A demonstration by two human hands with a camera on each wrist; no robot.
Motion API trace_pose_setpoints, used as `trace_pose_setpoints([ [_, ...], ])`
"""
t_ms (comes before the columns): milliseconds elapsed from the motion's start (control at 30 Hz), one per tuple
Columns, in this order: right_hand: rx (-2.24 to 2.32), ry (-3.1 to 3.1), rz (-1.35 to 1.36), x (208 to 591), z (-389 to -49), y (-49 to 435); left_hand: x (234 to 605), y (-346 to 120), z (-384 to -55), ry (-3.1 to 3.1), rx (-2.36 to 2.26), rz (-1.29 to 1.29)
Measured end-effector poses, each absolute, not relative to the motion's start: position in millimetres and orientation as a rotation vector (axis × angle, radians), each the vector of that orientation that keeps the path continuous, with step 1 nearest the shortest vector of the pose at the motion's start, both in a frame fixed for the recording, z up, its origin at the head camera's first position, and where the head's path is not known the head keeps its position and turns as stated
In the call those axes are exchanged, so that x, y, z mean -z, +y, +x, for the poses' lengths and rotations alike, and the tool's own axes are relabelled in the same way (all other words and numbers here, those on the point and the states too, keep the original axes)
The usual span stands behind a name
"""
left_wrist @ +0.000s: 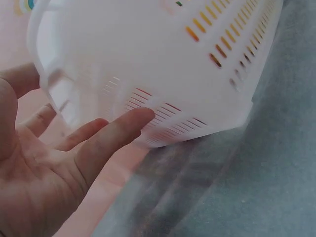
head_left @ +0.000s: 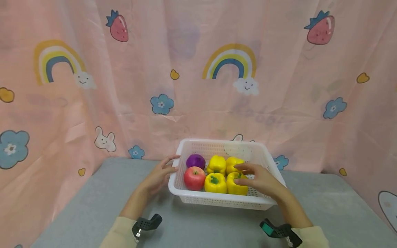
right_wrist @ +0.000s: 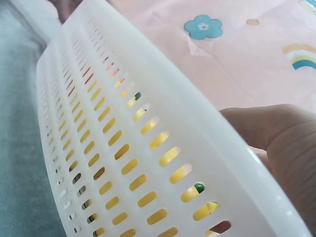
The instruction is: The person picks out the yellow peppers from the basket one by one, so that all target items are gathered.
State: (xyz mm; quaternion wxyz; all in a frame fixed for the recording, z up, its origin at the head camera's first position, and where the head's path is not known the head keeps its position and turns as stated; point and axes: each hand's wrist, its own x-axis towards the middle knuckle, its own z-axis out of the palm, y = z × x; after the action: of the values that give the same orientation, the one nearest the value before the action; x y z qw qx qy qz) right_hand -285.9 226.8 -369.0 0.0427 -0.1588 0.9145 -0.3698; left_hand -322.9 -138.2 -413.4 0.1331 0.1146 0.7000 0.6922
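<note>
Behind a white basket [head_left: 217,197], a patterned pink curtain [head_left: 192,44] forms the backdrop; beneath the basket spreads a grey table [head_left: 201,227]. At the basket's left end, a person's left hand [head_left: 159,177], thumb and fingers spread, touches the rim and wall without wrapping round them, apparently to steady it. Over the basket's right side, the right hand [head_left: 262,181] grips nothing visibly, its thumb and fingers parted by the two right-hand peppers, a gap that seems shaped to a pepper's width; whether the fingertips touch is unclear. Inside the basket, an apple [head_left: 194,179] sits front left, four yellow peppers [head_left: 215,184] beside it and behind, and an onion [head_left: 195,161] at back left, seemingly set in two neat rows.
</note>
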Motion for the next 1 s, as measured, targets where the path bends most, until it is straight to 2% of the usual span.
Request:
trace_pose_setpoints([
  [1000,0.818,2.858,-0.545,379.0,-291.6,217.6,418.8,-139.9,-322.4,2.092,-1.95,0.327],
])
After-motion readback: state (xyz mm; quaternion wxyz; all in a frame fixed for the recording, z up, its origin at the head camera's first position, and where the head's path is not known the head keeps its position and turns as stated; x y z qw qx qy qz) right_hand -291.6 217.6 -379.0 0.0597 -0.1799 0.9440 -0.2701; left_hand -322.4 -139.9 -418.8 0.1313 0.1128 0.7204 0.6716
